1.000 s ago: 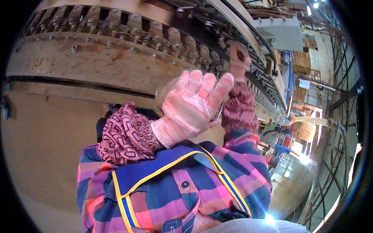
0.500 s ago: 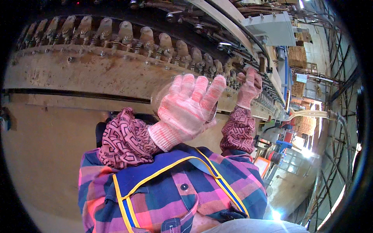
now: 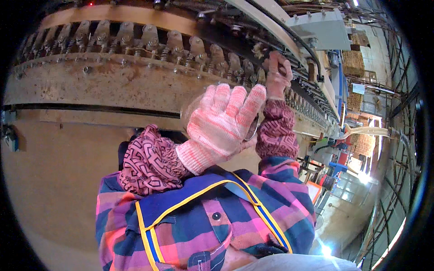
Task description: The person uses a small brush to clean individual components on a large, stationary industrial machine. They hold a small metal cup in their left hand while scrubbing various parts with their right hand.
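My left hand point(image 3: 221, 124), in a pink-and-white knitted glove, is closed around a round brownish thing point(image 3: 186, 110). Most of that thing is hidden behind the glove, though a shiny curved edge point(image 3: 253, 128) shows beyond the thumb side. Farther out, my right hand point(image 3: 278, 77), in the same kind of glove, reaches over the row of machine levers point(image 3: 197, 50). Its fingers are bent in a pinch, and a pale, fuzzy tuft of fibre point(image 3: 259, 49) sticks out at their tips.
A long rusty metal beam point(image 3: 113, 83) runs across in front of me, with spring-loaded levers along its top. Beyond my right hand a pale machine rail point(image 3: 266, 22) slants past a grey box point(image 3: 321, 29). Stacked brown bundles point(image 3: 355, 65) stand farther right.
My right hand has moved farther away and slightly left over the machine, the fibre tuft moving with it. A tan strip now shows behind the levers. My left hand keeps its hold.
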A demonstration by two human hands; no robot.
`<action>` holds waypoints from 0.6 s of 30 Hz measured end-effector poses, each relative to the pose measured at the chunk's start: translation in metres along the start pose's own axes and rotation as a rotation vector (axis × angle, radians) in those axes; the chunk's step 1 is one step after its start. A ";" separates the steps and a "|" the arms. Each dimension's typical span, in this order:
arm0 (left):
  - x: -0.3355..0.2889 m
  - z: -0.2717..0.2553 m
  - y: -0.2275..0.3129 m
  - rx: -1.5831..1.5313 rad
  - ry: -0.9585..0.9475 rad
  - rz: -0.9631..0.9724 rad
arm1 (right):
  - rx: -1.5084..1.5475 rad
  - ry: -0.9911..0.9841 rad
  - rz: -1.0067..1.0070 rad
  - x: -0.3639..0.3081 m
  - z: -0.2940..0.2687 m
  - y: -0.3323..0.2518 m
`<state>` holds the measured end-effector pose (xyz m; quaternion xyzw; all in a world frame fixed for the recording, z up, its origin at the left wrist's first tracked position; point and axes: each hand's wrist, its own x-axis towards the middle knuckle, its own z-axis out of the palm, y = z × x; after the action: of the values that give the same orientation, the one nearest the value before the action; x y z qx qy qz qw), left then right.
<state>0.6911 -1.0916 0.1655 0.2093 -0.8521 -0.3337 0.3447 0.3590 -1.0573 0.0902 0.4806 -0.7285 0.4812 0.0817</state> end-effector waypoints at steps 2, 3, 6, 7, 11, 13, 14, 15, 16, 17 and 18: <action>-0.002 0.005 0.000 0.012 0.014 0.004 | 0.127 0.016 0.137 -0.008 -0.009 -0.009; -0.002 0.006 0.000 0.001 0.018 0.019 | 0.182 0.028 0.197 -0.009 -0.012 -0.015; 0.000 0.003 0.001 0.006 -0.026 0.008 | 0.191 0.097 0.358 -0.001 -0.008 -0.021; -0.001 0.001 0.003 0.015 -0.025 0.016 | 0.165 0.138 0.343 0.001 -0.011 -0.019; -0.001 0.005 -0.001 0.060 -0.013 0.011 | 0.537 0.115 0.506 -0.005 -0.024 -0.097; -0.006 0.009 -0.002 0.049 -0.020 0.001 | 0.713 0.076 0.484 -0.020 -0.048 -0.114; -0.007 0.011 -0.002 0.034 -0.022 -0.002 | 0.788 0.057 0.447 -0.028 -0.063 -0.129; -0.006 0.012 -0.002 0.013 -0.025 0.002 | 0.857 0.045 0.404 -0.032 -0.074 -0.140; -0.008 0.014 -0.003 -0.001 0.008 0.007 | 0.895 -0.050 0.345 -0.034 -0.079 -0.147; -0.009 0.020 -0.005 -0.024 0.035 0.025 | 0.920 -0.132 0.278 -0.037 -0.087 -0.151; -0.011 0.023 -0.006 -0.040 0.064 0.029 | 0.950 -0.226 0.218 -0.040 -0.091 -0.154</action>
<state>0.6830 -1.0792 0.1439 0.2007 -0.8366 -0.3389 0.3808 0.4690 -0.9727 0.2109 0.4348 -0.4790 0.7107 -0.2765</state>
